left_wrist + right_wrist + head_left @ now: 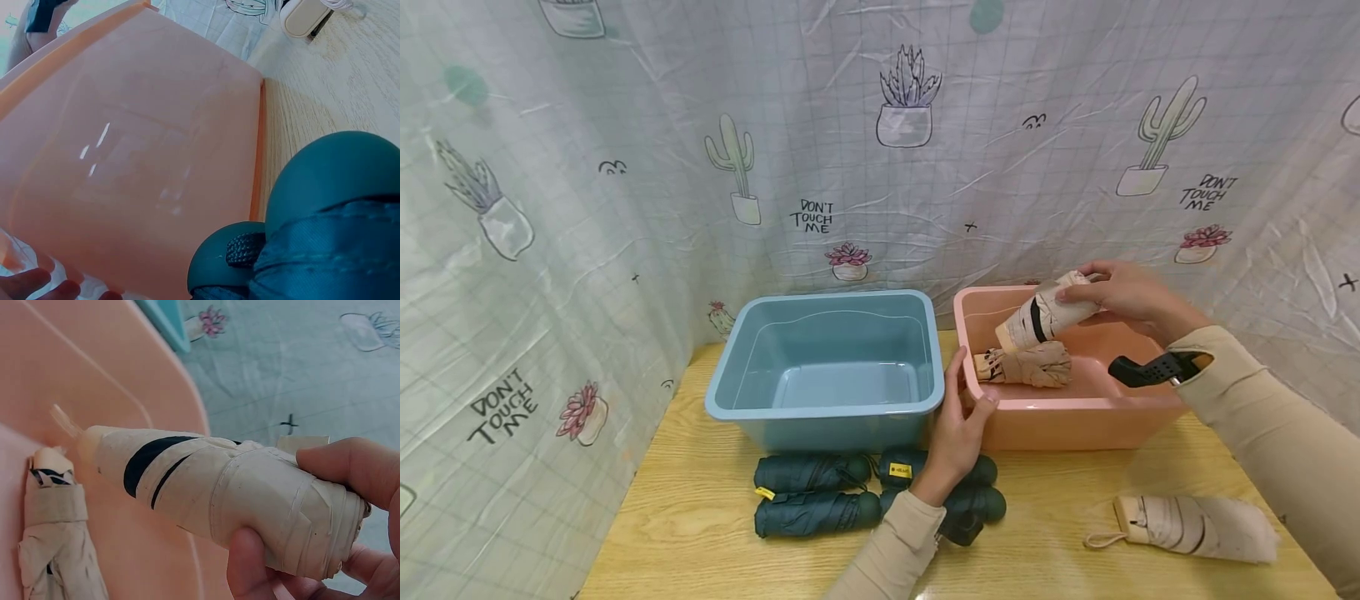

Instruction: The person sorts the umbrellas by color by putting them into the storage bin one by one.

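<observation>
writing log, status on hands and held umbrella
Right hand grips cream umbrella over pink bin. Left hand holds bin's corner. Another umbrella lies inside.

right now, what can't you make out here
Head: middle of the front right dark green rolled fabric umbrella, behind the beige left sleeve.
Head: far right corner of the pink rectangular plastic bin, behind the right grip.
Left wrist: most of the left grip, cut off by the corner.
Right wrist: lower end of the lying beige rolled fabric umbrella, cut off below.

Printed sheeting (865,183) spans ten to two o'clock, a wood-grain table (662,517) fills six: a curtained nook, room type unclear.
</observation>
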`<action>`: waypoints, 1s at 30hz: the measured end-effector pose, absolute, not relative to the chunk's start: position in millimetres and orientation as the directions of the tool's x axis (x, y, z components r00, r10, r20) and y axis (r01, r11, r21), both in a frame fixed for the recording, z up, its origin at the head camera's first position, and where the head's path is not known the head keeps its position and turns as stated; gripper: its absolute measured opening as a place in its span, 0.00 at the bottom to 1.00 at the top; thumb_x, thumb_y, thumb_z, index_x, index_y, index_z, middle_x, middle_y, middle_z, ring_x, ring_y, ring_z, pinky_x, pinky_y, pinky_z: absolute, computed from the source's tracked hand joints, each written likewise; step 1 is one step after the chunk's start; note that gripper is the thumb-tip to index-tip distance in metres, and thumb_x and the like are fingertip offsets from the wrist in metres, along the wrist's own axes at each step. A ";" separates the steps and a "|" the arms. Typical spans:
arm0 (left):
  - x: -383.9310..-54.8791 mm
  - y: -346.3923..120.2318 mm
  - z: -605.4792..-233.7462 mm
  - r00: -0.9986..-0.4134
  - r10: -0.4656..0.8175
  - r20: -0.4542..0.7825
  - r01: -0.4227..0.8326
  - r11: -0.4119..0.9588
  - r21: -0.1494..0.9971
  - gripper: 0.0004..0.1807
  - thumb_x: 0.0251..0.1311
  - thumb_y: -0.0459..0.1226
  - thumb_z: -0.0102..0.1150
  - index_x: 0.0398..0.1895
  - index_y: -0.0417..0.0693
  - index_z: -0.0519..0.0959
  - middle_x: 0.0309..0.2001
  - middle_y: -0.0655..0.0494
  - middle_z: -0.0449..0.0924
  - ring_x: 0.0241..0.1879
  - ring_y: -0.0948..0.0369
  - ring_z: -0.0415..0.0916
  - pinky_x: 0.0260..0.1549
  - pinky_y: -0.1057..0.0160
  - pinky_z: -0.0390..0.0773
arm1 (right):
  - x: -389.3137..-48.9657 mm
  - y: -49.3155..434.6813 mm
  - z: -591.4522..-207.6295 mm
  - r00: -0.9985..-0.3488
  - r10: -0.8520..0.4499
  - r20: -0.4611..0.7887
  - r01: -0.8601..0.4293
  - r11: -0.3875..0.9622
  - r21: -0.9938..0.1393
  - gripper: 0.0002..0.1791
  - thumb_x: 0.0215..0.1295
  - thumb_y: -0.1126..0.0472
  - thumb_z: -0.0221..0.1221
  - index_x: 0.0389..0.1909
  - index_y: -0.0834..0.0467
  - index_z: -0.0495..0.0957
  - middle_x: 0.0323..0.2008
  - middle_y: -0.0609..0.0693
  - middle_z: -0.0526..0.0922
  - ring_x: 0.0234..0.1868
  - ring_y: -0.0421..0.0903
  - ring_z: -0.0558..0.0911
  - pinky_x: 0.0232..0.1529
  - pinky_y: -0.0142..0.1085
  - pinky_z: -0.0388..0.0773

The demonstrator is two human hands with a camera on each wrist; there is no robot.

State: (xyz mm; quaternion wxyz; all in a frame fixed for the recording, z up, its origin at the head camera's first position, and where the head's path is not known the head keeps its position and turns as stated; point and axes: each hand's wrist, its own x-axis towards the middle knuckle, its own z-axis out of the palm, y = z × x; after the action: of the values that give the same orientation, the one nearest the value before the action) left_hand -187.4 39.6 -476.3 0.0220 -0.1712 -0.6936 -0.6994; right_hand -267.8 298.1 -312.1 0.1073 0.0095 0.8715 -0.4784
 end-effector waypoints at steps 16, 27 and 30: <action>-187.9 38.3 -476.2 -0.936 0.215 0.279 0.276 -0.041 0.960 0.40 0.68 0.54 0.54 0.80 0.76 0.48 0.80 0.64 0.52 0.76 0.56 0.60 0.73 0.45 0.63 | -292.1 279.5 -346.8 -0.949 -0.158 -0.274 0.143 0.558 -0.817 0.34 0.74 0.50 0.59 0.67 0.71 0.64 0.55 0.60 0.76 0.45 0.45 0.82 0.52 0.45 0.85; -188.3 38.3 -475.4 -0.938 0.212 0.274 0.274 -0.033 0.961 0.40 0.69 0.52 0.53 0.80 0.76 0.48 0.81 0.66 0.49 0.77 0.60 0.58 0.74 0.44 0.62 | -302.5 279.0 -358.2 -0.900 -0.236 -0.367 0.222 0.476 -0.851 0.32 0.76 0.53 0.57 0.69 0.71 0.61 0.51 0.53 0.76 0.44 0.43 0.82 0.49 0.39 0.85; -188.2 38.8 -475.6 -0.939 0.206 0.276 0.276 -0.032 0.961 0.40 0.69 0.49 0.53 0.81 0.75 0.49 0.81 0.64 0.50 0.76 0.56 0.60 0.72 0.45 0.65 | -305.1 281.9 -361.7 -0.890 -0.242 -0.386 0.243 0.465 -0.851 0.30 0.77 0.54 0.56 0.68 0.70 0.61 0.47 0.49 0.76 0.42 0.42 0.82 0.51 0.40 0.85</action>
State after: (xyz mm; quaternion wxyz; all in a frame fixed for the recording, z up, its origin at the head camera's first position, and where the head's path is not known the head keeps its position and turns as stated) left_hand -188.2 38.8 -475.6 0.0250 -0.1732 -0.6953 -0.6971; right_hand -305.1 281.9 -361.7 0.2345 0.0002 0.8231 -0.5173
